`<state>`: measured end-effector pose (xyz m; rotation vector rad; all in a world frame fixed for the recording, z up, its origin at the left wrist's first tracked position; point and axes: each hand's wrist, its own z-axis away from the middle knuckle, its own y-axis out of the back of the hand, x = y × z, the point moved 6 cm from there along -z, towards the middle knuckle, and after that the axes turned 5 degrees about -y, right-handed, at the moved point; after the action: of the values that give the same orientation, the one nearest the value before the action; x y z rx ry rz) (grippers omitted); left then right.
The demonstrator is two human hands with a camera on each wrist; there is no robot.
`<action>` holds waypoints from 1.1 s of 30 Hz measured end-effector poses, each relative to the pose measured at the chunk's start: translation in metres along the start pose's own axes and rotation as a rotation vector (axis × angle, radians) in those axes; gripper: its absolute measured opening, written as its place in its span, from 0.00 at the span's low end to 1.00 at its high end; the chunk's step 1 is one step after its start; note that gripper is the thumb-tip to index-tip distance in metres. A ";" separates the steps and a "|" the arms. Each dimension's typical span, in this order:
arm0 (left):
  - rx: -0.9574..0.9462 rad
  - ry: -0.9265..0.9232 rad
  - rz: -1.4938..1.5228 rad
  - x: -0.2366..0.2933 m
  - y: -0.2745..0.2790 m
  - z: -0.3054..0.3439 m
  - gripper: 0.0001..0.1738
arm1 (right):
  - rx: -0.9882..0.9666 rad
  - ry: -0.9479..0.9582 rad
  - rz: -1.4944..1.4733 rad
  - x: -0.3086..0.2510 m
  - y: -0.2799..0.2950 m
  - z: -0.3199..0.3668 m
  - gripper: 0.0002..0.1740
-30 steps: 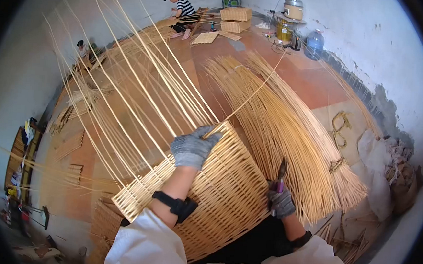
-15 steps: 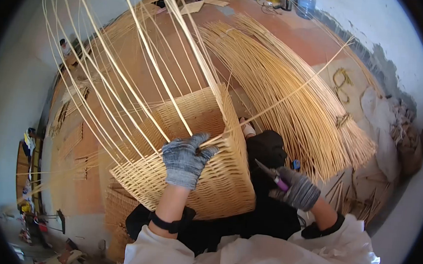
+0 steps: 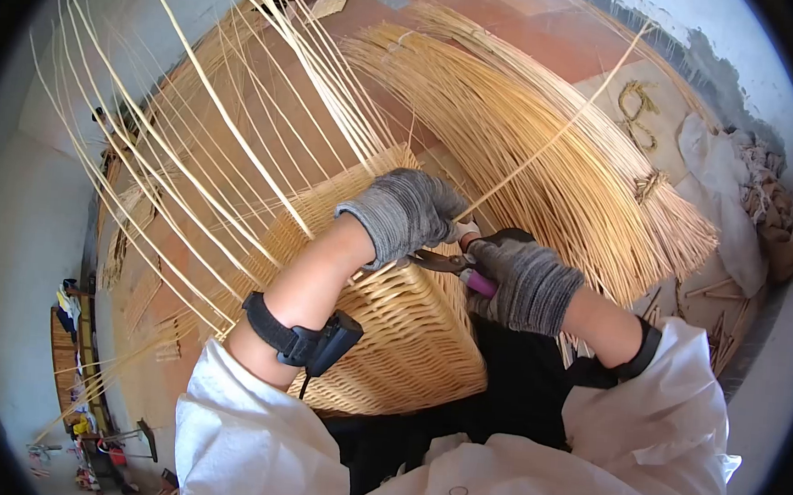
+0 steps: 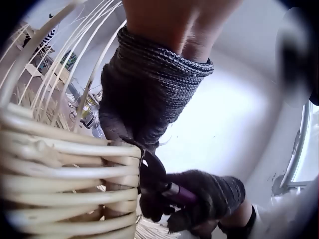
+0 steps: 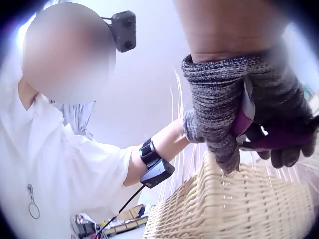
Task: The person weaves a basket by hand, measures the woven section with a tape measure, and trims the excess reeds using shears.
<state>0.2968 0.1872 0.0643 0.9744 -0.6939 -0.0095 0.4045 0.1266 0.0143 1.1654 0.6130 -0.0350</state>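
A half-woven wicker basket [image 3: 409,331] leans against the person's lap, long upright rods rising from its rim. The gloved left hand [image 3: 403,213] is at the basket's near corner, fingers curled round a long wicker rod [image 3: 561,130] that slants up to the right. Pruning shears [image 3: 477,281] with purple handles are in the grip of the gloved right hand [image 3: 527,284]. In the left wrist view the shears' dark blades [image 4: 149,169] are right at the corner of the woven rim, just under the left fingers. The left fingertips are partly hidden in the head view.
A large bundle of wicker rods [image 3: 513,154] lies on the floor beyond the basket, tied near its right end. A coil of twisted rope [image 3: 638,113] and crumpled sacking [image 3: 759,195] lie at the right. Tall upright rods [image 3: 206,78] fan out at the left.
The basket has tipped from its side facing up to a more upright stance. The right hand has brought the shears leftward and up to the corner beside the left hand.
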 end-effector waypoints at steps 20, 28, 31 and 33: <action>0.573 -0.134 0.472 -0.016 0.036 0.029 0.11 | -0.249 -0.121 0.263 -0.006 0.027 0.004 0.16; 1.054 -0.132 -0.261 -0.016 -0.064 0.130 0.06 | 0.304 0.306 -0.559 0.020 -0.016 0.042 0.21; 1.108 -0.187 -0.380 -0.012 -0.081 0.124 0.05 | 0.361 0.396 -0.567 0.005 -0.030 0.044 0.20; 1.146 -0.198 -0.450 -0.012 -0.087 0.122 0.05 | 0.297 0.341 -0.557 0.008 -0.045 0.039 0.19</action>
<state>0.2470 0.0485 0.0363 2.2436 -0.6282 -0.1141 0.4134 0.0765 -0.0178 1.2627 1.2560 -0.4202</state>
